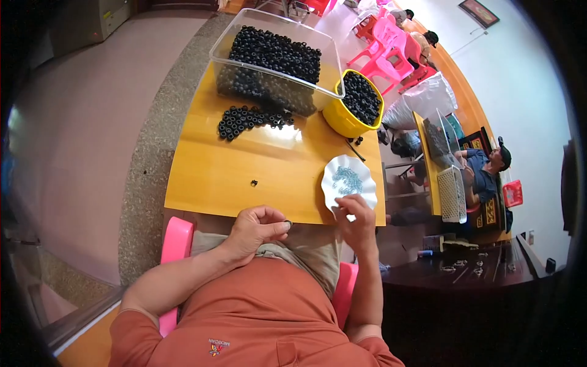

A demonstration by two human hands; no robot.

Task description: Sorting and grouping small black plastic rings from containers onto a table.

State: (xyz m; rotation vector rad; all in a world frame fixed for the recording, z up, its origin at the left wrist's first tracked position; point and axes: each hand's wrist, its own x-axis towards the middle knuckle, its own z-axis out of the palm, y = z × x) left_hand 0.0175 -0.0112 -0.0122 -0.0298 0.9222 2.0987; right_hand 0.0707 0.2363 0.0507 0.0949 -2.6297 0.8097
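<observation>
My left hand (257, 232) is closed just off the table's near edge, with a small black ring (288, 224) pinched between thumb and finger. Over the near rim of a white wavy-edged dish (331, 166), my right hand (358, 223) has its fingertips drawn together; whatever they hold is too small to make out. Tiny pale blue-green pieces (347, 180) are spread in the dish. One small dark piece (254, 183) lies alone on the yellow-brown table (214, 183). Farther back, a loose group of black rings (235, 122) rests on the tabletop.
A clear plastic box (275, 72) of black rings stands at the table's far end. Beside it is a yellow tub (342, 122) filled with similar parts. A thin dark tool (356, 150) lies near the tub. At right, another person (486, 171) sits at a separate table.
</observation>
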